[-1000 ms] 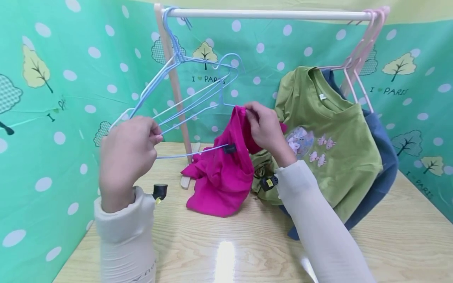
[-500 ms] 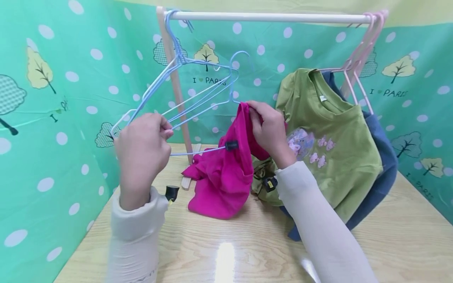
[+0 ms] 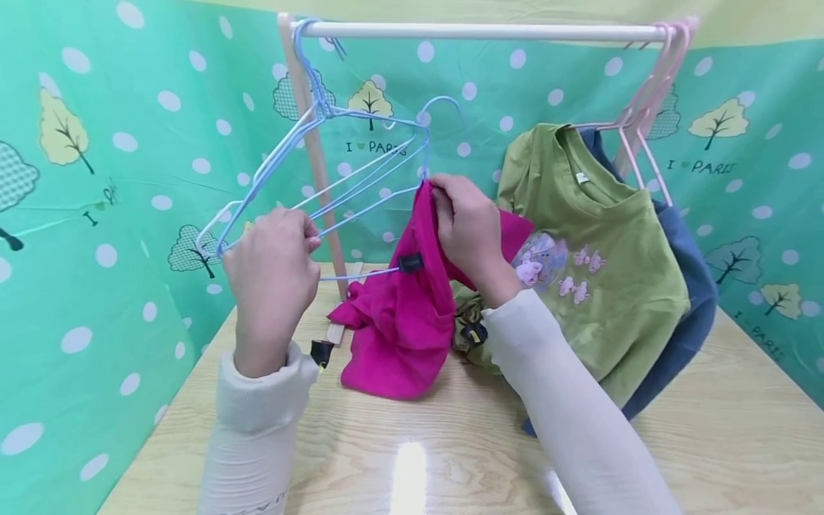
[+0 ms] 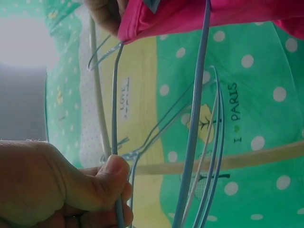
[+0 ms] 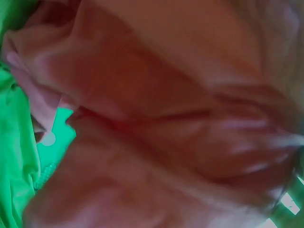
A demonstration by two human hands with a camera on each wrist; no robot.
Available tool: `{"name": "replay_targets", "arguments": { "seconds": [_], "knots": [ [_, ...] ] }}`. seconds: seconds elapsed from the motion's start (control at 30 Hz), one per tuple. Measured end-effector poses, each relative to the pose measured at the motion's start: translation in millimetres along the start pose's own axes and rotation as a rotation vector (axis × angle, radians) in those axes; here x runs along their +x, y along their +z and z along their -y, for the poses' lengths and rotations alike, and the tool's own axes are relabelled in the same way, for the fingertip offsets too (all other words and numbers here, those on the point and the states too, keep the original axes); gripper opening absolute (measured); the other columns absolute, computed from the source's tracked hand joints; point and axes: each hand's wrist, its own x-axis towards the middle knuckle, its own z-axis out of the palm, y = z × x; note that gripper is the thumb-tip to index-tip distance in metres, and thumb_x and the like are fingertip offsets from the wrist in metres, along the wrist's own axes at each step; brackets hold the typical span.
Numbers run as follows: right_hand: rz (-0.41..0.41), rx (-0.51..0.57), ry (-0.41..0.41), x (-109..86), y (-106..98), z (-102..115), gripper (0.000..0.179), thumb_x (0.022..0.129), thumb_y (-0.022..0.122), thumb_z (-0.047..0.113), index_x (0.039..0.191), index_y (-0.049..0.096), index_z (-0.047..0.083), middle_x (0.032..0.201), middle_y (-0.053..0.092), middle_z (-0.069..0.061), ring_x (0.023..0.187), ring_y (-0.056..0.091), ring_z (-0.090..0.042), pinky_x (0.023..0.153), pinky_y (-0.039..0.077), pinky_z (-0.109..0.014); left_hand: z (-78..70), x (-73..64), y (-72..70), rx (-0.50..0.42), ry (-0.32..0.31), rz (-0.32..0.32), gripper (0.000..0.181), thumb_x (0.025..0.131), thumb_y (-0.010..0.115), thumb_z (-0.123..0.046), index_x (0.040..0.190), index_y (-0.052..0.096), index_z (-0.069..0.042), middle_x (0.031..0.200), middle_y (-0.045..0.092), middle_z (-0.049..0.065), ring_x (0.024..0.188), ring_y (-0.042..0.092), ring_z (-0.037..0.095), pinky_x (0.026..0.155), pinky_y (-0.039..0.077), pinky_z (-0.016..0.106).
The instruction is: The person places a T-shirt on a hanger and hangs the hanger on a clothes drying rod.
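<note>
My left hand (image 3: 277,279) grips one arm of a thin light-blue hanger (image 3: 360,275); in the left wrist view thumb and fingers pinch its wire (image 4: 115,104). The hanger's far end runs into a magenta garment (image 3: 405,343), whose opening has a dark label (image 3: 410,262). My right hand (image 3: 470,229) pinches the garment's upper edge, right beside the base of the hanger's hook. The garment's lower part lies on the table. Blurred reddish cloth (image 5: 142,95) fills most of the right wrist view and hides the right fingers there.
A rack with a white rail (image 3: 489,31) stands behind. More blue hangers (image 3: 315,107) hang at its left end. At its right end, pink hangers (image 3: 650,114) carry a green T-shirt (image 3: 611,300) and a dark-blue garment (image 3: 698,293). A patterned green cloth (image 3: 116,286) encloses the table (image 3: 360,458).
My left hand has moved right, pushing the hanger further toward the magenta garment; the hook has shifted right too. My right hand has lifted slightly and still holds the edge.
</note>
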Motion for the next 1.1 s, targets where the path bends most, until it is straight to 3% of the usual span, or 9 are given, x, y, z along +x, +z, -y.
{"name": "replay_targets", "arguments": {
  "seconds": [0.23,0.4,0.57,0.63,0.7,0.77,0.87,0.97,1.1],
  "knots": [
    [0.135,-0.101,-0.02,-1.5,0.4,1.8,0.015,0.102,0.06,0.005,0.113,0.069,-0.001,0.108,0.072,-0.016,0.101,0.069,-0.031,0.085,0.058,-0.045,9.7,3.7,-3.9,-0.005,-0.004,0.009,0.004,0.092,0.071,-0.002,0.092,0.074,-0.004,0.088,0.072,0.013,0.075,0.063,0.035,0.052,0.048,0.051],
    [0.135,-0.148,0.011,-2.4,-3.0,-0.2,0.015,0.104,0.058,0.007,0.113,0.068,0.001,0.108,0.072,-0.015,0.099,0.069,-0.032,0.083,0.058,-0.046,6.7,5.1,-2.7,-0.038,0.048,0.075,0.003,0.094,0.07,-0.004,0.095,0.073,-0.002,0.091,0.07,0.015,0.082,0.061,0.036,0.062,0.052,0.052],
    [0.081,-0.146,0.062,-4.7,-8.0,-2.5,0.015,0.103,0.058,0.007,0.113,0.069,0.001,0.109,0.072,-0.015,0.1,0.068,-0.033,0.085,0.057,-0.048,-1.4,4.2,1.6,-0.127,0.13,-0.027,0.014,0.094,0.073,-0.006,0.105,0.07,0.003,0.104,0.066,0.019,0.092,0.055,0.039,0.077,0.05,0.052],
    [0.062,-0.133,0.088,-6.8,-10.3,-3.0,0.015,0.103,0.058,0.006,0.112,0.069,0.001,0.109,0.072,-0.016,0.101,0.068,-0.034,0.086,0.056,-0.048,-4.7,3.9,3.2,-0.176,0.198,-0.079,0.018,0.092,0.076,-0.006,0.106,0.071,0.004,0.105,0.066,0.02,0.094,0.055,0.039,0.079,0.05,0.051],
    [0.046,-0.121,0.127,-9.8,-12.6,-3.0,0.015,0.103,0.059,0.006,0.112,0.069,0.001,0.109,0.072,-0.016,0.101,0.068,-0.033,0.087,0.055,-0.048,-8.5,3.7,5.0,-0.236,0.277,-0.089,0.017,0.091,0.077,-0.007,0.104,0.071,0.003,0.103,0.066,0.018,0.095,0.056,0.037,0.081,0.051,0.049],
    [0.032,-0.109,0.168,-13.0,-14.5,-2.6,0.015,0.103,0.059,0.007,0.111,0.069,0.001,0.108,0.071,-0.016,0.101,0.068,-0.033,0.087,0.055,-0.048,-12.4,3.2,7.5,-0.298,0.362,-0.054,0.016,0.091,0.078,-0.009,0.102,0.072,0.002,0.1,0.067,0.015,0.094,0.058,0.034,0.081,0.051,0.046],
    [0.0,-0.095,0.221,-17.1,-16.9,-1.8,0.015,0.103,0.059,0.007,0.112,0.069,0.001,0.108,0.072,-0.016,0.1,0.069,-0.033,0.086,0.055,-0.049,-18.5,2.0,14.7,-0.38,0.461,0.064,0.015,0.092,0.078,-0.012,0.101,0.072,-0.001,0.099,0.067,0.01,0.094,0.061,0.027,0.083,0.053,0.04],
    [-0.022,-0.076,0.252,-20.4,-18.6,-0.9,0.015,0.103,0.059,0.007,0.112,0.069,0.0,0.108,0.072,-0.015,0.101,0.069,-0.033,0.085,0.055,-0.05,-26.7,-0.7,25.5,-0.394,0.524,0.174,0.014,0.093,0.077,-0.014,0.101,0.072,-0.004,0.1,0.067,0.006,0.094,0.062,0.022,0.084,0.053,0.036],
    [-0.024,-0.072,0.283,-24.5,-21.3,2.0,0.015,0.103,0.059,0.008,0.112,0.068,0.0,0.107,0.071,-0.016,0.098,0.069,-0.034,0.081,0.055,-0.051,-41.9,-6.0,42.5,-0.38,0.595,0.256,0.014,0.096,0.074,-0.017,0.102,0.071,-0.005,0.1,0.066,0.006,0.091,0.063,0.02,0.081,0.054,0.033]
  ]
}}
